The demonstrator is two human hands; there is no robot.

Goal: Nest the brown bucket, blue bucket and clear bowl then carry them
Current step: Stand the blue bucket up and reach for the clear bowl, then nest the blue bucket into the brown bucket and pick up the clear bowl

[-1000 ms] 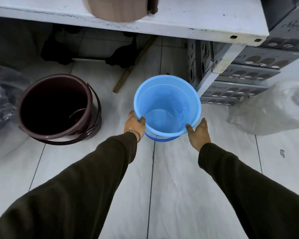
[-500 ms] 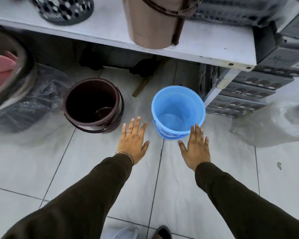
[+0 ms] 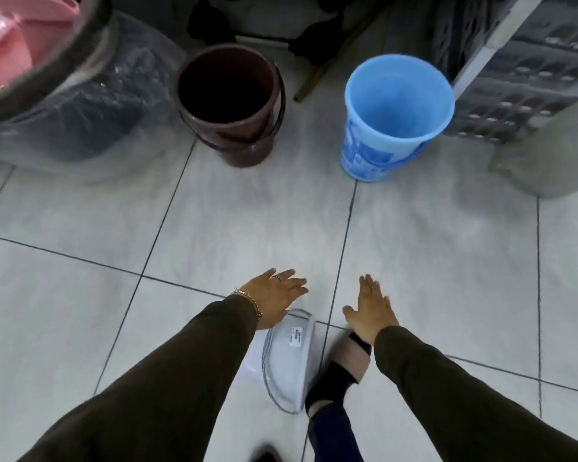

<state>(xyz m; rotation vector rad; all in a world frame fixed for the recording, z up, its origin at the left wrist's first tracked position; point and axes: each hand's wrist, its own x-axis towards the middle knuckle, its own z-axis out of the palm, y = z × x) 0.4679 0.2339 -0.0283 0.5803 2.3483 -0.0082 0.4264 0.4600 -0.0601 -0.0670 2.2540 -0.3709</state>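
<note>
While empty-handed, both hands' fingers (image 3: 289,284) spread: brown bucket (image 3: 229,105) and blue bucket (image 3: 394,115) empty, unnested.

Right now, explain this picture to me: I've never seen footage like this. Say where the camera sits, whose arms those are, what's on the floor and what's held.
There is no machine here. The camera is worn on a person's head and looks forward and down, so the two dark-sleeved arms are the wearer's own. The left hand wears a bracelet and a ring; the right hand is bare. Both are open, palms down, and hold nothing. On the tiled floor stand a brown bucket and, apart to its right, a blue bucket, both upright. Close to the person's sandalled foot is a clear bowl, tipped on its side, just under the left hand. Nothing is nested yet. At far left are plastic-wrapped goods.
</note>
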